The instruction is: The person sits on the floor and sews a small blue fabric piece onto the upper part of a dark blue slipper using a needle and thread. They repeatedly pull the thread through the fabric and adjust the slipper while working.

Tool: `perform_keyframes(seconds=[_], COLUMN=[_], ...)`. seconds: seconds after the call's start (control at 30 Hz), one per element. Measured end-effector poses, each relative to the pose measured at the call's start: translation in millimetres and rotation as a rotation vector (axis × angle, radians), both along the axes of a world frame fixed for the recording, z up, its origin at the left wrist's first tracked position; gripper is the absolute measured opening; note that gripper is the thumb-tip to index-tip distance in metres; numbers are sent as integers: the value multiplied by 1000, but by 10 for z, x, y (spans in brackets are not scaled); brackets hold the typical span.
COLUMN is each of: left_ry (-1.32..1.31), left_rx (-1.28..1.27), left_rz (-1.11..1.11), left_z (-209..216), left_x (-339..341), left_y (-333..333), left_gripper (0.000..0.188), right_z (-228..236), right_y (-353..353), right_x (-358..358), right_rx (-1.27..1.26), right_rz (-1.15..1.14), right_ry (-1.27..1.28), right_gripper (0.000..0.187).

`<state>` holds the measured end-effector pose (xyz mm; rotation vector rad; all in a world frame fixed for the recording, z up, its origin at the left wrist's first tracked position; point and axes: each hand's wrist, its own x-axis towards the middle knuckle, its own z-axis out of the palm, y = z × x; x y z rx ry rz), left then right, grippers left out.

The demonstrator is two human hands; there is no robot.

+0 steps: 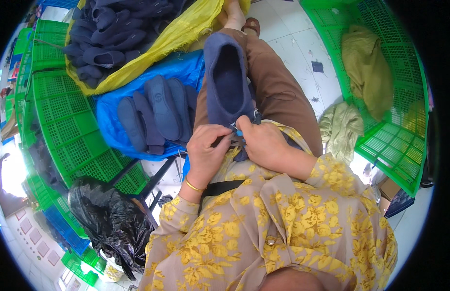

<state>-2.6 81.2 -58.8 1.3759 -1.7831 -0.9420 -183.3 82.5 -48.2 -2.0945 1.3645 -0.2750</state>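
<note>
A dark blue felt slipper (pixel 228 80) lies across my thighs, its opening facing up. At its near end both of my hands are close together. My right hand (pixel 264 144) is closed round a small blue-handled tool (pixel 240 133), which looks like thread snips; most of it is covered by my fingers. My left hand (pixel 208 147) is closed in a pinch beside the tool, against the slipper's near end. What those left fingers hold is too small to make out. Pale loose threads (pixel 233 125) show at the slipper's edge there.
Left of my legs, several dark blue slippers (pixel 164 109) lie on a blue plastic bag (pixel 108 114). Beyond is a yellow sack (pixel 152 56) heaped with more slippers (pixel 113 34). Green crates (pixel 72 114) stand left; another (pixel 397 150), holding olive cloth (pixel 366 68), is right. A black bag (pixel 111 223) sits lower left.
</note>
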Motion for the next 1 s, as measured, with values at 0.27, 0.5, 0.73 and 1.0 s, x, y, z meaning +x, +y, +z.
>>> perform_keyframes(seconds=[0.27,0.5,0.73,1.0], left_ry=[-37,-59,-62,12], left_rx=[-5,-28,-21,5], left_rz=[42,44,27,20], left_z=[13,14,16,-31], left_x=[-57,-72,-85,-51], left_y=[34,51,36,22], left_gripper=[17,18,18,17], right_z=[40,51,105,27], right_y=[23,52,19,41], right_x=[-45,-55,4,24], right_rx=[-3,29,107,35], right_rz=[41,35,-4,7], right_ry=[31,14,10,17], right_gripper=[25,26,27,26])
